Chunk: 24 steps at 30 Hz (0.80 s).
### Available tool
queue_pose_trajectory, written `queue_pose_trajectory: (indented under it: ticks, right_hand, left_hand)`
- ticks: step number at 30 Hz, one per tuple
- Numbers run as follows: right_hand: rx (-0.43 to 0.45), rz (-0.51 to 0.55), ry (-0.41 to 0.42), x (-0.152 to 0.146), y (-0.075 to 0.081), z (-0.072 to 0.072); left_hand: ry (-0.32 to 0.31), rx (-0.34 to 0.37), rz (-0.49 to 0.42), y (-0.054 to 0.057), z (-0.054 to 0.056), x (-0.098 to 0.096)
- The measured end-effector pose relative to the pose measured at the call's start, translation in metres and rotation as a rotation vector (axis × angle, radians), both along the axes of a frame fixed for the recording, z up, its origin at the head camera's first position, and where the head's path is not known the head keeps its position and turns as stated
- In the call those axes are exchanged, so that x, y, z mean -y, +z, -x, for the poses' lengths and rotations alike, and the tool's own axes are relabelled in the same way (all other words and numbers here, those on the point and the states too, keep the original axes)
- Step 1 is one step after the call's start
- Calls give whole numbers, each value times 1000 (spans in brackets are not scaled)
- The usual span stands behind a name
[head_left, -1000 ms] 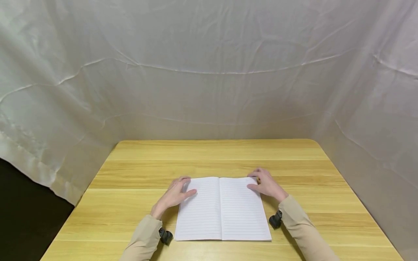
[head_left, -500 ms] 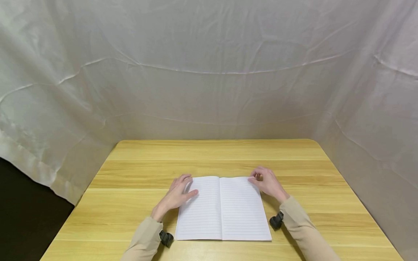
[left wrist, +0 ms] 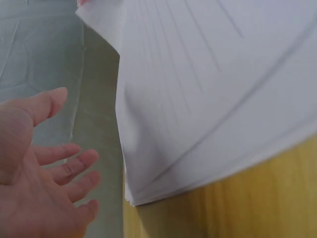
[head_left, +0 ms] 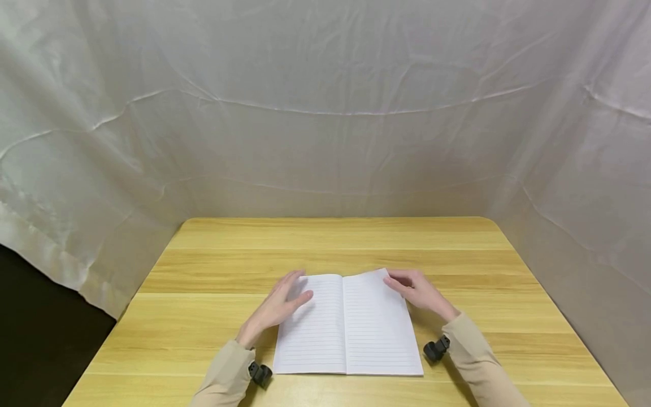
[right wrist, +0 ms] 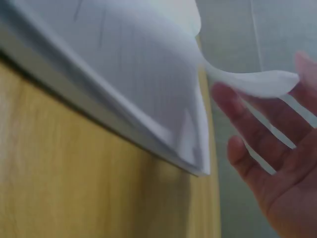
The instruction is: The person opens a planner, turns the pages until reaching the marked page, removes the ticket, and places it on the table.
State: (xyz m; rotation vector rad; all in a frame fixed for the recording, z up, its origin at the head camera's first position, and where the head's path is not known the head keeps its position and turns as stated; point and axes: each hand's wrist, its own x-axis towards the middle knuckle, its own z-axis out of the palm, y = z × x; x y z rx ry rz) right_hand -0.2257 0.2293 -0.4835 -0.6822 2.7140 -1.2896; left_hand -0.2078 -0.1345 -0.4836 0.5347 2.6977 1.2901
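An open notebook (head_left: 317, 339) with lined white pages lies flat near the front of the table. At its far right corner my right hand (head_left: 419, 291) pinches a page between thumb and fingers. That page's corner (right wrist: 270, 83) is lifted and bends up off the stack in the right wrist view. My left hand (head_left: 277, 305) is over the notebook's far left edge, thumb spread above the left page. In the left wrist view the left hand's fingers (left wrist: 74, 171) are relaxed and hold nothing, beside the notebook's edge.
The wooden table (head_left: 325, 243) extends behind and to both sides of the notebook. Pale grey cloth (head_left: 330, 152) hangs behind and at both sides. Small black cameras (head_left: 260, 374) sit at both wrists.
My right hand has taken hold of the right page's far corner and lifted it up and slightly left. The left hand has shifted a little to the right.
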Motion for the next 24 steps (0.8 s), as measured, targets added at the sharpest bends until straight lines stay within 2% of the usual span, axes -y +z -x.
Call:
queue_pose_trajectory:
  ticks: [5, 12, 19, 24]
  right_hand:
    - [80, 45, 80, 4, 7, -5]
    - [78, -6, 177, 12, 16, -8]
    - [131, 0, 260, 22, 19, -9]
    - [140, 1, 281, 28, 20, -11]
  left_hand:
    - [-19, -7, -80, 5, -2, -5]
    - [-69, -29, -158, 7, -2, -13]
    - [-168, -63, -224, 10, -1, -22]
    - [-232, -39, -247, 13, -1, -27]
